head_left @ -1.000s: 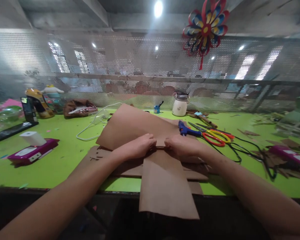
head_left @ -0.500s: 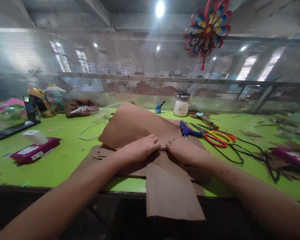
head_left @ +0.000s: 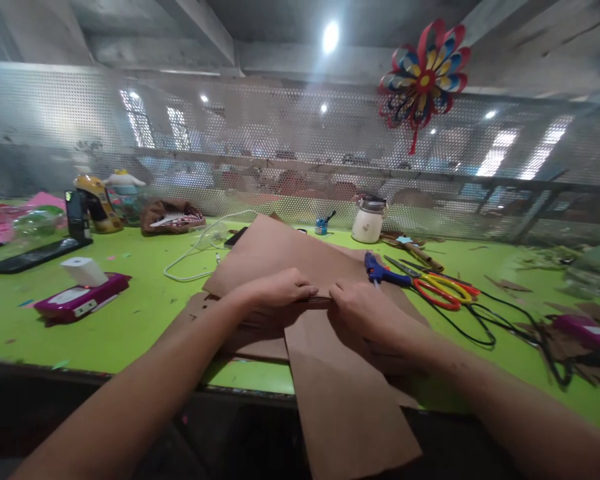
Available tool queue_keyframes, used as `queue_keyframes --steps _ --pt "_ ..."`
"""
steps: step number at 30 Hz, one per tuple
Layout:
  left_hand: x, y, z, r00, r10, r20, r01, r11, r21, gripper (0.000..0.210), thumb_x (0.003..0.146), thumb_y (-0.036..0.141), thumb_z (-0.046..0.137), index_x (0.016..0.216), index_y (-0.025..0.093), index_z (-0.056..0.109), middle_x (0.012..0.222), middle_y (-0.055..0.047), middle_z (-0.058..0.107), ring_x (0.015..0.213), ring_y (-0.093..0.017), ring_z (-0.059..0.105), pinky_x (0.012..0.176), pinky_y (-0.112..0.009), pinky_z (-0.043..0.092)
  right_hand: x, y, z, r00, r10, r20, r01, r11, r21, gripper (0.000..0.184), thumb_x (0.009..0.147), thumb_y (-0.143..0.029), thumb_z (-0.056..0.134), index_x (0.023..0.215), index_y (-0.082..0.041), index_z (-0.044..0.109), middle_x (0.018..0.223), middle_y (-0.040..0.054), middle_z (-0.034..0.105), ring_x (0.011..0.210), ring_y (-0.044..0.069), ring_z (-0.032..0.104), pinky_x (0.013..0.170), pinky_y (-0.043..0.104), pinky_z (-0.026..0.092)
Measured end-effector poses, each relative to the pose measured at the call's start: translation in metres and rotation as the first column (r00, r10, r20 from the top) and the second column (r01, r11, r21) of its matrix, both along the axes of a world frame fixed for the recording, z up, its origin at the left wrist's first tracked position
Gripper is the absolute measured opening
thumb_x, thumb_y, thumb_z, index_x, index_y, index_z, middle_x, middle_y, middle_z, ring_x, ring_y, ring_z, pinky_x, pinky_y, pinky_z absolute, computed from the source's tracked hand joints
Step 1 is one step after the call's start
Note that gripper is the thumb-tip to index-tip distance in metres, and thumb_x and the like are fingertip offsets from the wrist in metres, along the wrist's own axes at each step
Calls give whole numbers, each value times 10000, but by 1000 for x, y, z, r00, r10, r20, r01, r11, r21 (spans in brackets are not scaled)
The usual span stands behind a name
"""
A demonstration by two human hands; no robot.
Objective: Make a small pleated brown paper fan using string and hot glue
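Note:
Brown kraft paper [head_left: 290,257] lies before me on the green table, with a folded, layered edge between my hands. My left hand [head_left: 285,288] pinches the left end of that fold, fingers bent and pressed together. At its right end my right hand [head_left: 353,303] grips the same fold, thumb side toward the middle. A long strip of the paper [head_left: 350,393] hangs from the fold over the table's front edge toward me. More brown sheets lie underneath, partly hidden by my forearms.
Right of the paper lie a blue glue gun [head_left: 380,272] and scissors with red and yellow handles [head_left: 443,292], beside a black cord [head_left: 485,340]. A white-bodied jar [head_left: 367,221] stands behind. At left is a purple power strip [head_left: 83,299] with a white plug [head_left: 84,272].
The folded edge has lifted slightly and shows its layers more plainly between my fingers. The hanging strip reaches lower toward me. The whole view has shifted a little.

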State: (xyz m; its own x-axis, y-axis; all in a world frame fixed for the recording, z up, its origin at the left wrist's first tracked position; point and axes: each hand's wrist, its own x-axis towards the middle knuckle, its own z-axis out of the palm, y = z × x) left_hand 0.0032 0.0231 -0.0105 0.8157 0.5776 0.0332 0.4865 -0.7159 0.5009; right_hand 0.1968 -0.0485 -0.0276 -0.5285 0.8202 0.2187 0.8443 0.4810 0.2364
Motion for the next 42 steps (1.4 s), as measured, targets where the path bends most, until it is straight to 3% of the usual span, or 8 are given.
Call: queue_keyframes --steps 5,15,20,24,29,33,37,42 --pt "-8 -3 10 991 -83 104 110 950 -291 449 856 500 395 644 142 563 616 15 468 572 -104 365 554 -224 309 -5 -3 -2 999 6 -50 -2 997 82 124 797 -57 448 821 -148 529 823 70 573 679 165 511 599 274 314" --pt "-6 -4 -3 973 119 199 43 752 -658 342 749 483 578 792 144 574 733 11 517 665 -116 434 632 -228 348 -1 5 -9 993 25 -117 1 977 214 94 795 -100 455 771 -151 531 797 68 550 673 161 460 577 289 274" --pt "-5 -4 -2 975 122 186 11 810 -586 365 743 507 572 767 145 542 693 22 453 624 -104 374 580 -227 300 5 7 -5 952 9 -307 30 992 122 109 811 -152 456 780 -158 561 820 57 578 693 150 497 599 272 318" --pt "-7 -1 -1 982 134 136 -48 863 -503 390 762 541 532 748 151 520 676 26 421 593 -97 337 557 -231 268 16 15 1 800 -19 -600 -45 995 -90 239 721 -105 509 930 -168 604 940 45 626 831 150 551 721 253 396" --pt "-7 0 -1 992 71 108 -23 920 -391 389 804 533 470 749 150 514 674 25 402 594 -96 322 554 -229 263 21 25 8 691 -152 -706 -176 913 -369 280 760 -205 533 1018 -148 625 944 62 662 823 162 574 705 260 419" --pt "-5 -2 1 997 1 83 24 952 -306 388 840 523 419 744 153 487 661 30 396 594 -95 338 551 -221 278 15 21 1 666 -184 -723 -253 856 -451 298 825 -413 504 798 -147 635 713 26 614 624 125 503 554 240 356" --pt "-3 -6 6 999 -24 45 32 984 -175 364 865 479 397 758 149 507 683 20 446 634 -101 387 588 -216 304 15 21 -6 522 -293 -801 -361 775 -519 345 792 -456 555 627 -156 512 523 -44 437 478 73 349 458 226 244" --pt "0 -9 9 999 -18 40 20 998 -66 363 878 463 383 823 144 550 739 3 529 696 -117 447 637 -216 333 19 26 -6 372 -365 -853 -490 703 -515 329 744 -436 620 616 -157 502 482 -67 392 444 57 305 451 229 207"
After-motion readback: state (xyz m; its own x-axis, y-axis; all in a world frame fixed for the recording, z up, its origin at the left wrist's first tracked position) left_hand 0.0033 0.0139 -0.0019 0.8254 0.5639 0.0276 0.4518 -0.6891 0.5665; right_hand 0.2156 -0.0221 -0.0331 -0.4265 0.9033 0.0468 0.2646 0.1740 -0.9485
